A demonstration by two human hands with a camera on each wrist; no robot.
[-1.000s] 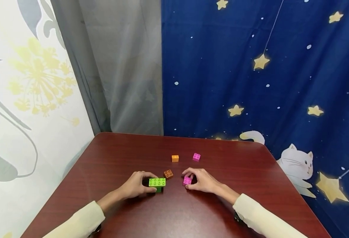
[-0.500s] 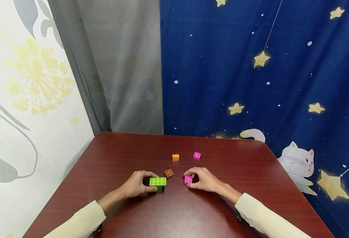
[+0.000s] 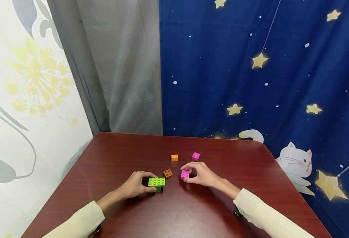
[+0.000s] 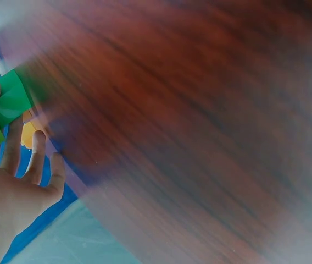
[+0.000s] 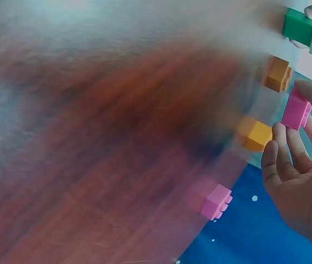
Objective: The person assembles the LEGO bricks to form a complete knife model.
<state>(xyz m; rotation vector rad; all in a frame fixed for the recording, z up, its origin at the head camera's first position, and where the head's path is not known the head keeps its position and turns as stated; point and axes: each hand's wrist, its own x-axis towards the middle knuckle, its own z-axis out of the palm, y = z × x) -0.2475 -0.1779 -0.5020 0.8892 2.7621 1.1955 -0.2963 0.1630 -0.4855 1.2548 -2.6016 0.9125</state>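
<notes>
My left hand [image 3: 137, 184] grips a stack of toy building bricks [image 3: 156, 182], light green with studs on top and darker green below. In the left wrist view, the dark green brick [image 4: 13, 99] shows between thumb and fingers. My right hand [image 3: 202, 174] pinches a pink four-stud brick [image 3: 184, 174] between thumb and fingertips, close over the table. The right wrist view shows the held pink brick [image 5: 296, 110] tilted, its other fingers spread beside it. Between the hands lies a brown four-stud brick [image 3: 168, 173], just beyond the green stack.
Farther back on the dark red table [image 3: 127, 148] lie an orange brick [image 3: 174, 158] and a second pink brick [image 3: 196, 156]. A grey curtain [image 3: 127, 66] and a blue star-patterned curtain [image 3: 204, 66] hang behind the table's far edge.
My right hand has moved slightly away from me and to the left, with the pink brick rising along with it. The left hand and green stack have stayed in place.
</notes>
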